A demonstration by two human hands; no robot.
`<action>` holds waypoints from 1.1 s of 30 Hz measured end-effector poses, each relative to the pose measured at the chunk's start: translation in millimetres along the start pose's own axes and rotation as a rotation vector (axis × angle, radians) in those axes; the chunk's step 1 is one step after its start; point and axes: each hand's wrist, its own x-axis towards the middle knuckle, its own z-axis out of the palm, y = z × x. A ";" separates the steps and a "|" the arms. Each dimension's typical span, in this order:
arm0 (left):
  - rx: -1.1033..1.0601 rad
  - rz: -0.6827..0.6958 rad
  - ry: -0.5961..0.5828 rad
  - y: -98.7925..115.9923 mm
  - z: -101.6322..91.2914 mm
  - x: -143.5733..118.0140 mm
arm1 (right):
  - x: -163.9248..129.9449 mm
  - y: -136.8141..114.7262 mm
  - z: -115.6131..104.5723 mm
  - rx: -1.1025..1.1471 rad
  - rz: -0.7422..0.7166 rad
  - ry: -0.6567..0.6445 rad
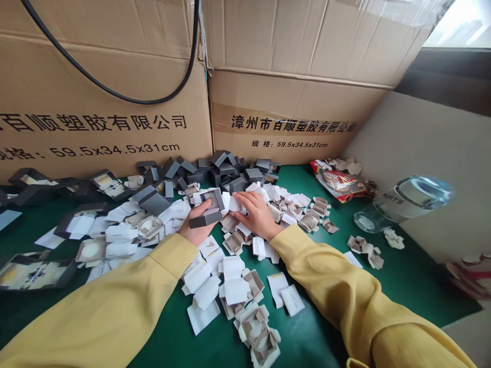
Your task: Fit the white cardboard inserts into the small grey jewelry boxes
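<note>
My left hand (198, 225) gripped a small grey box (209, 208) with a pale insert (212, 200) inside; my right hand (256, 213) lay flat, fingers released, on white cards (235, 204) just right.

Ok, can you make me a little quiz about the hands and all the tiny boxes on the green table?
1. True or false: the left hand holds a small grey box.
2. What does the right hand rest on? A) the clear water bottle B) the heap of white card inserts C) the red snack packet
3. Fill in: the pile of grey boxes lies at the foot of two big ____ cartons.

Key: 1 true; 2 B; 3 cardboard.
</note>
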 end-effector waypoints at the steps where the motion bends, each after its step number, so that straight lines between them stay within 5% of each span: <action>1: 0.018 -0.009 -0.005 -0.3 0.2 -0.2 | -0.2 -0.5 -0.2 0.007 -0.017 -0.001; 14: 0.072 -0.050 0.020 1.7 6.0 -5.1 | -0.3 -6.3 -2.6 0.103 -0.051 0.025; 33: 0.181 -0.034 -0.115 -4.2 -4.0 -3.3 | -1.1 -12.8 1.3 0.058 -0.002 0.092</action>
